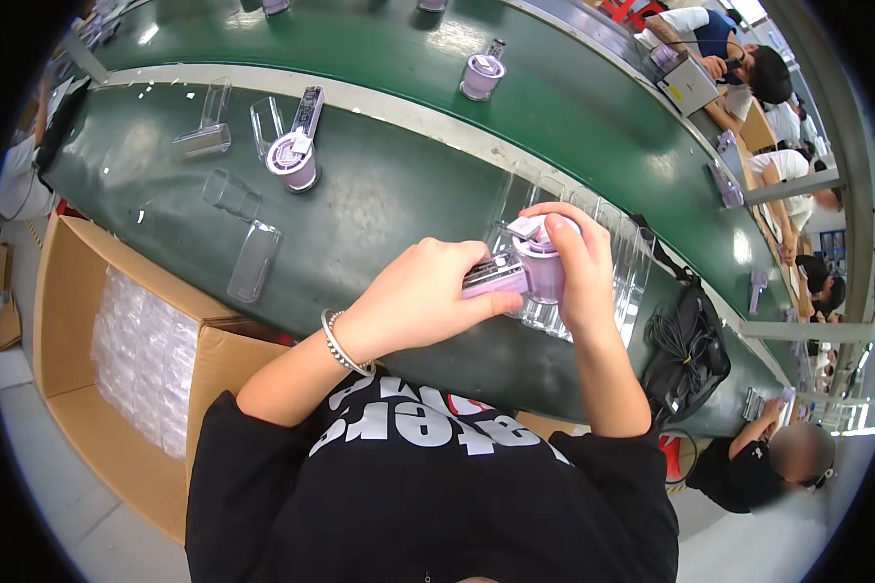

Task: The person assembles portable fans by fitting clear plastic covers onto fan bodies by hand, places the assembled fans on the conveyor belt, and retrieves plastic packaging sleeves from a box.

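Note:
Both hands grip a lilac cup-shaped item (542, 276) with a pale lid and a bar-like handle printed in black. My left hand (420, 291), with a beaded bracelet at its wrist, is closed around the handle. My right hand (583, 257) wraps the round body, its thumb over the lid. Several clear plastic cases (628, 282) lie side by side under and beyond my right hand. On the worktable, left of centre, stands a similar lilac item (293, 165), its handle pointing away. Near it are loose clear cases (255, 260), some lying on their sides.
An open cardboard box (63, 321) full of clear plastic packs is at the left. A black bag with coiled cable (688, 350) lies to the right. Beyond the table, a green belt (593, 107) carries more lilac items. Other people work along the right side.

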Demonstrator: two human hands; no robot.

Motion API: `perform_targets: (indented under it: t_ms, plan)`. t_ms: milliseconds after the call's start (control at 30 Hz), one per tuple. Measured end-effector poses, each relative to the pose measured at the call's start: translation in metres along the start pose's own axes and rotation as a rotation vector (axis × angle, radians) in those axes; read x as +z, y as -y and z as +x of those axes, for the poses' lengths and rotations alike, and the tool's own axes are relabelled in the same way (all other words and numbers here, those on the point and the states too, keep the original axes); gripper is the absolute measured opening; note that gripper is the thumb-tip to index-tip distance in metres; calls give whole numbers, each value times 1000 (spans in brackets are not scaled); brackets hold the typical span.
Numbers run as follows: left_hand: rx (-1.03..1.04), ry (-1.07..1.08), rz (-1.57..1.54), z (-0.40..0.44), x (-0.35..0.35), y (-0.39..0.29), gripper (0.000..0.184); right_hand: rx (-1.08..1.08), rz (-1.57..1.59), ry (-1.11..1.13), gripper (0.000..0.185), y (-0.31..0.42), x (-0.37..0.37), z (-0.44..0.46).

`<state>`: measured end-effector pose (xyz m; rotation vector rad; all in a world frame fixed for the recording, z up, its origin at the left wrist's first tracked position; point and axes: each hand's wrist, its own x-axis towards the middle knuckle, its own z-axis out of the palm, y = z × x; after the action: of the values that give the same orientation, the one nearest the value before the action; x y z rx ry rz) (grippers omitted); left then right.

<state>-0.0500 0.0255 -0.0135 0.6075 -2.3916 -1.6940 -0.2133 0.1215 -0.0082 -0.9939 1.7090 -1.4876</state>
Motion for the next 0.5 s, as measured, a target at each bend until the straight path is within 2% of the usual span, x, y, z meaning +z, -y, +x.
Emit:
perform_targets:
  t_ms: [67, 167, 200, 233, 267, 367, 400, 467, 500]
  plan:
    - [24, -47, 67, 1, 0, 6, 42, -25, -132, 2, 36, 1, 5, -3]
    - [26, 14, 42, 1, -3, 20, 38, -6, -127, 105, 32, 4, 2, 3]
    - [44, -41, -184, 0, -3, 26, 41, -9, -148, 159, 36, 13, 4, 7]
    - [64, -99, -407, -1, -2, 34, 45, -61, -232, 164, 37, 23, 7, 8]
    - [223, -187, -728, 2, 1, 50, 53, -117, -314, 165, 38, 35, 11, 10]
    - [270, -695, -528, -8, -24, 62, 49, -548, -658, -47, 45, 75, 31, 14]
    - [221, -771, -555, -14, -33, 73, 45, -658, -786, -68, 39, 85, 33, 14]
    - [141, -828, -613, -26, -42, 83, 40, -700, -815, -125, 41, 85, 47, 20]
    - [119, -842, -571, -29, -43, 89, 35, -674, -993, -84, 42, 76, 61, 25]
